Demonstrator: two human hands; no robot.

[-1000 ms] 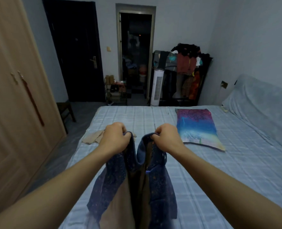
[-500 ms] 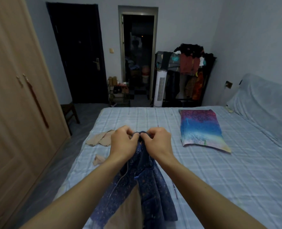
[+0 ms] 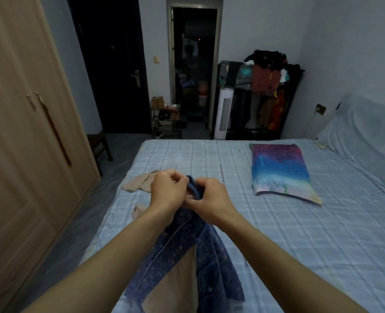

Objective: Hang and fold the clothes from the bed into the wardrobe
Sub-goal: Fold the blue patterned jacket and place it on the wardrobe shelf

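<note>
Two hands in view, both on one garment. Left hand (image 3: 169,190) and right hand (image 3: 211,199) are side by side, knuckles nearly touching, fingers curled tight around the collar of the blue jacket (image 3: 187,256). The jacket is held up over the near part of the bed (image 3: 277,245): small floral print outside, tan lining showing, the rest hanging down between the forearms.

Other clothes on the bed, three items:
- 1 folded multicolour piece (image 3: 279,170), flat, well right of the hands
- 2 beige pieces near the left edge: the larger beige piece (image 3: 139,184) just beside the left hand, the smaller beige scrap (image 3: 139,210) below it

Wardrobe (image 3: 17,132) on the left, doors shut, 2 handles visible. Back of the room: 1 dark door (image 3: 112,64), 1 open doorway (image 3: 193,64), 1 white tower fan (image 3: 225,112), 1 loaded clothes rack (image 3: 266,86).
</note>
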